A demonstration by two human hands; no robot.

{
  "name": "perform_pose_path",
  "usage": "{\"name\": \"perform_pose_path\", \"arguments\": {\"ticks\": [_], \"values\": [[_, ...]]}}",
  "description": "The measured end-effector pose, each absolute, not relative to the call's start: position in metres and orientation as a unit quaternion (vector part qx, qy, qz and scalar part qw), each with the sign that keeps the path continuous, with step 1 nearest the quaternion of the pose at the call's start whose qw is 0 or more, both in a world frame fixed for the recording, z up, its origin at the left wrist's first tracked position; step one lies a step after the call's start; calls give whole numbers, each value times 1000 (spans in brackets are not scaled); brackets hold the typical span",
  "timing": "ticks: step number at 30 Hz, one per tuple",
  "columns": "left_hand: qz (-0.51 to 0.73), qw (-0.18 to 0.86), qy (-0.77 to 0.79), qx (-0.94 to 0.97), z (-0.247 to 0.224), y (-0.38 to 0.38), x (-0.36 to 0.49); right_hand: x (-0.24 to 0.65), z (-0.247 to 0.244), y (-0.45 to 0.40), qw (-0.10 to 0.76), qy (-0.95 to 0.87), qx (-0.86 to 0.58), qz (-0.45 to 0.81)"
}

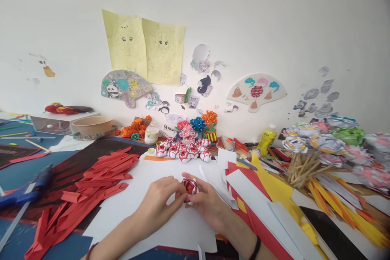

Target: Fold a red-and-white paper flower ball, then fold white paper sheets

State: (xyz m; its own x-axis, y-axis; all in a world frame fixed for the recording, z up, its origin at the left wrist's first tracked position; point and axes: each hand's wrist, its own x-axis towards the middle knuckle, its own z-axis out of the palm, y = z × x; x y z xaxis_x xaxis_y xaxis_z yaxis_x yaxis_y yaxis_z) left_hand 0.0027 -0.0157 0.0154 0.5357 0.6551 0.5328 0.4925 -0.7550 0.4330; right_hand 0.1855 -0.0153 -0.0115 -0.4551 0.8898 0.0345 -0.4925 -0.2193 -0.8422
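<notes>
Both hands, left (pixel 163 200) and right (pixel 209 203), curl their fingers around a red-and-white paper flower (pixel 190 187); its round shape shows no clear long axis.

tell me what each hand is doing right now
Left hand: fingers closed on the red and white paper flower
Right hand: also closed on that flower, from the other side

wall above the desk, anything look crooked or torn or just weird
The yellow drawings look askew: their top edges slope down to the right. The grey cutouts on the right of the wall look ragged, perhaps torn or peeling.
</notes>
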Motion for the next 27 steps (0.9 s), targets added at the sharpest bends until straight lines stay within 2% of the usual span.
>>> {"name": "perform_pose_path", "arguments": {"ticks": [11,27], "values": [[340,96,332,875,11,-15,3,185,-7,-15,471,-401,-229,752],[312,151,336,876,25,-18,1,185,-8,-16,476,-424,-247,730]]}}
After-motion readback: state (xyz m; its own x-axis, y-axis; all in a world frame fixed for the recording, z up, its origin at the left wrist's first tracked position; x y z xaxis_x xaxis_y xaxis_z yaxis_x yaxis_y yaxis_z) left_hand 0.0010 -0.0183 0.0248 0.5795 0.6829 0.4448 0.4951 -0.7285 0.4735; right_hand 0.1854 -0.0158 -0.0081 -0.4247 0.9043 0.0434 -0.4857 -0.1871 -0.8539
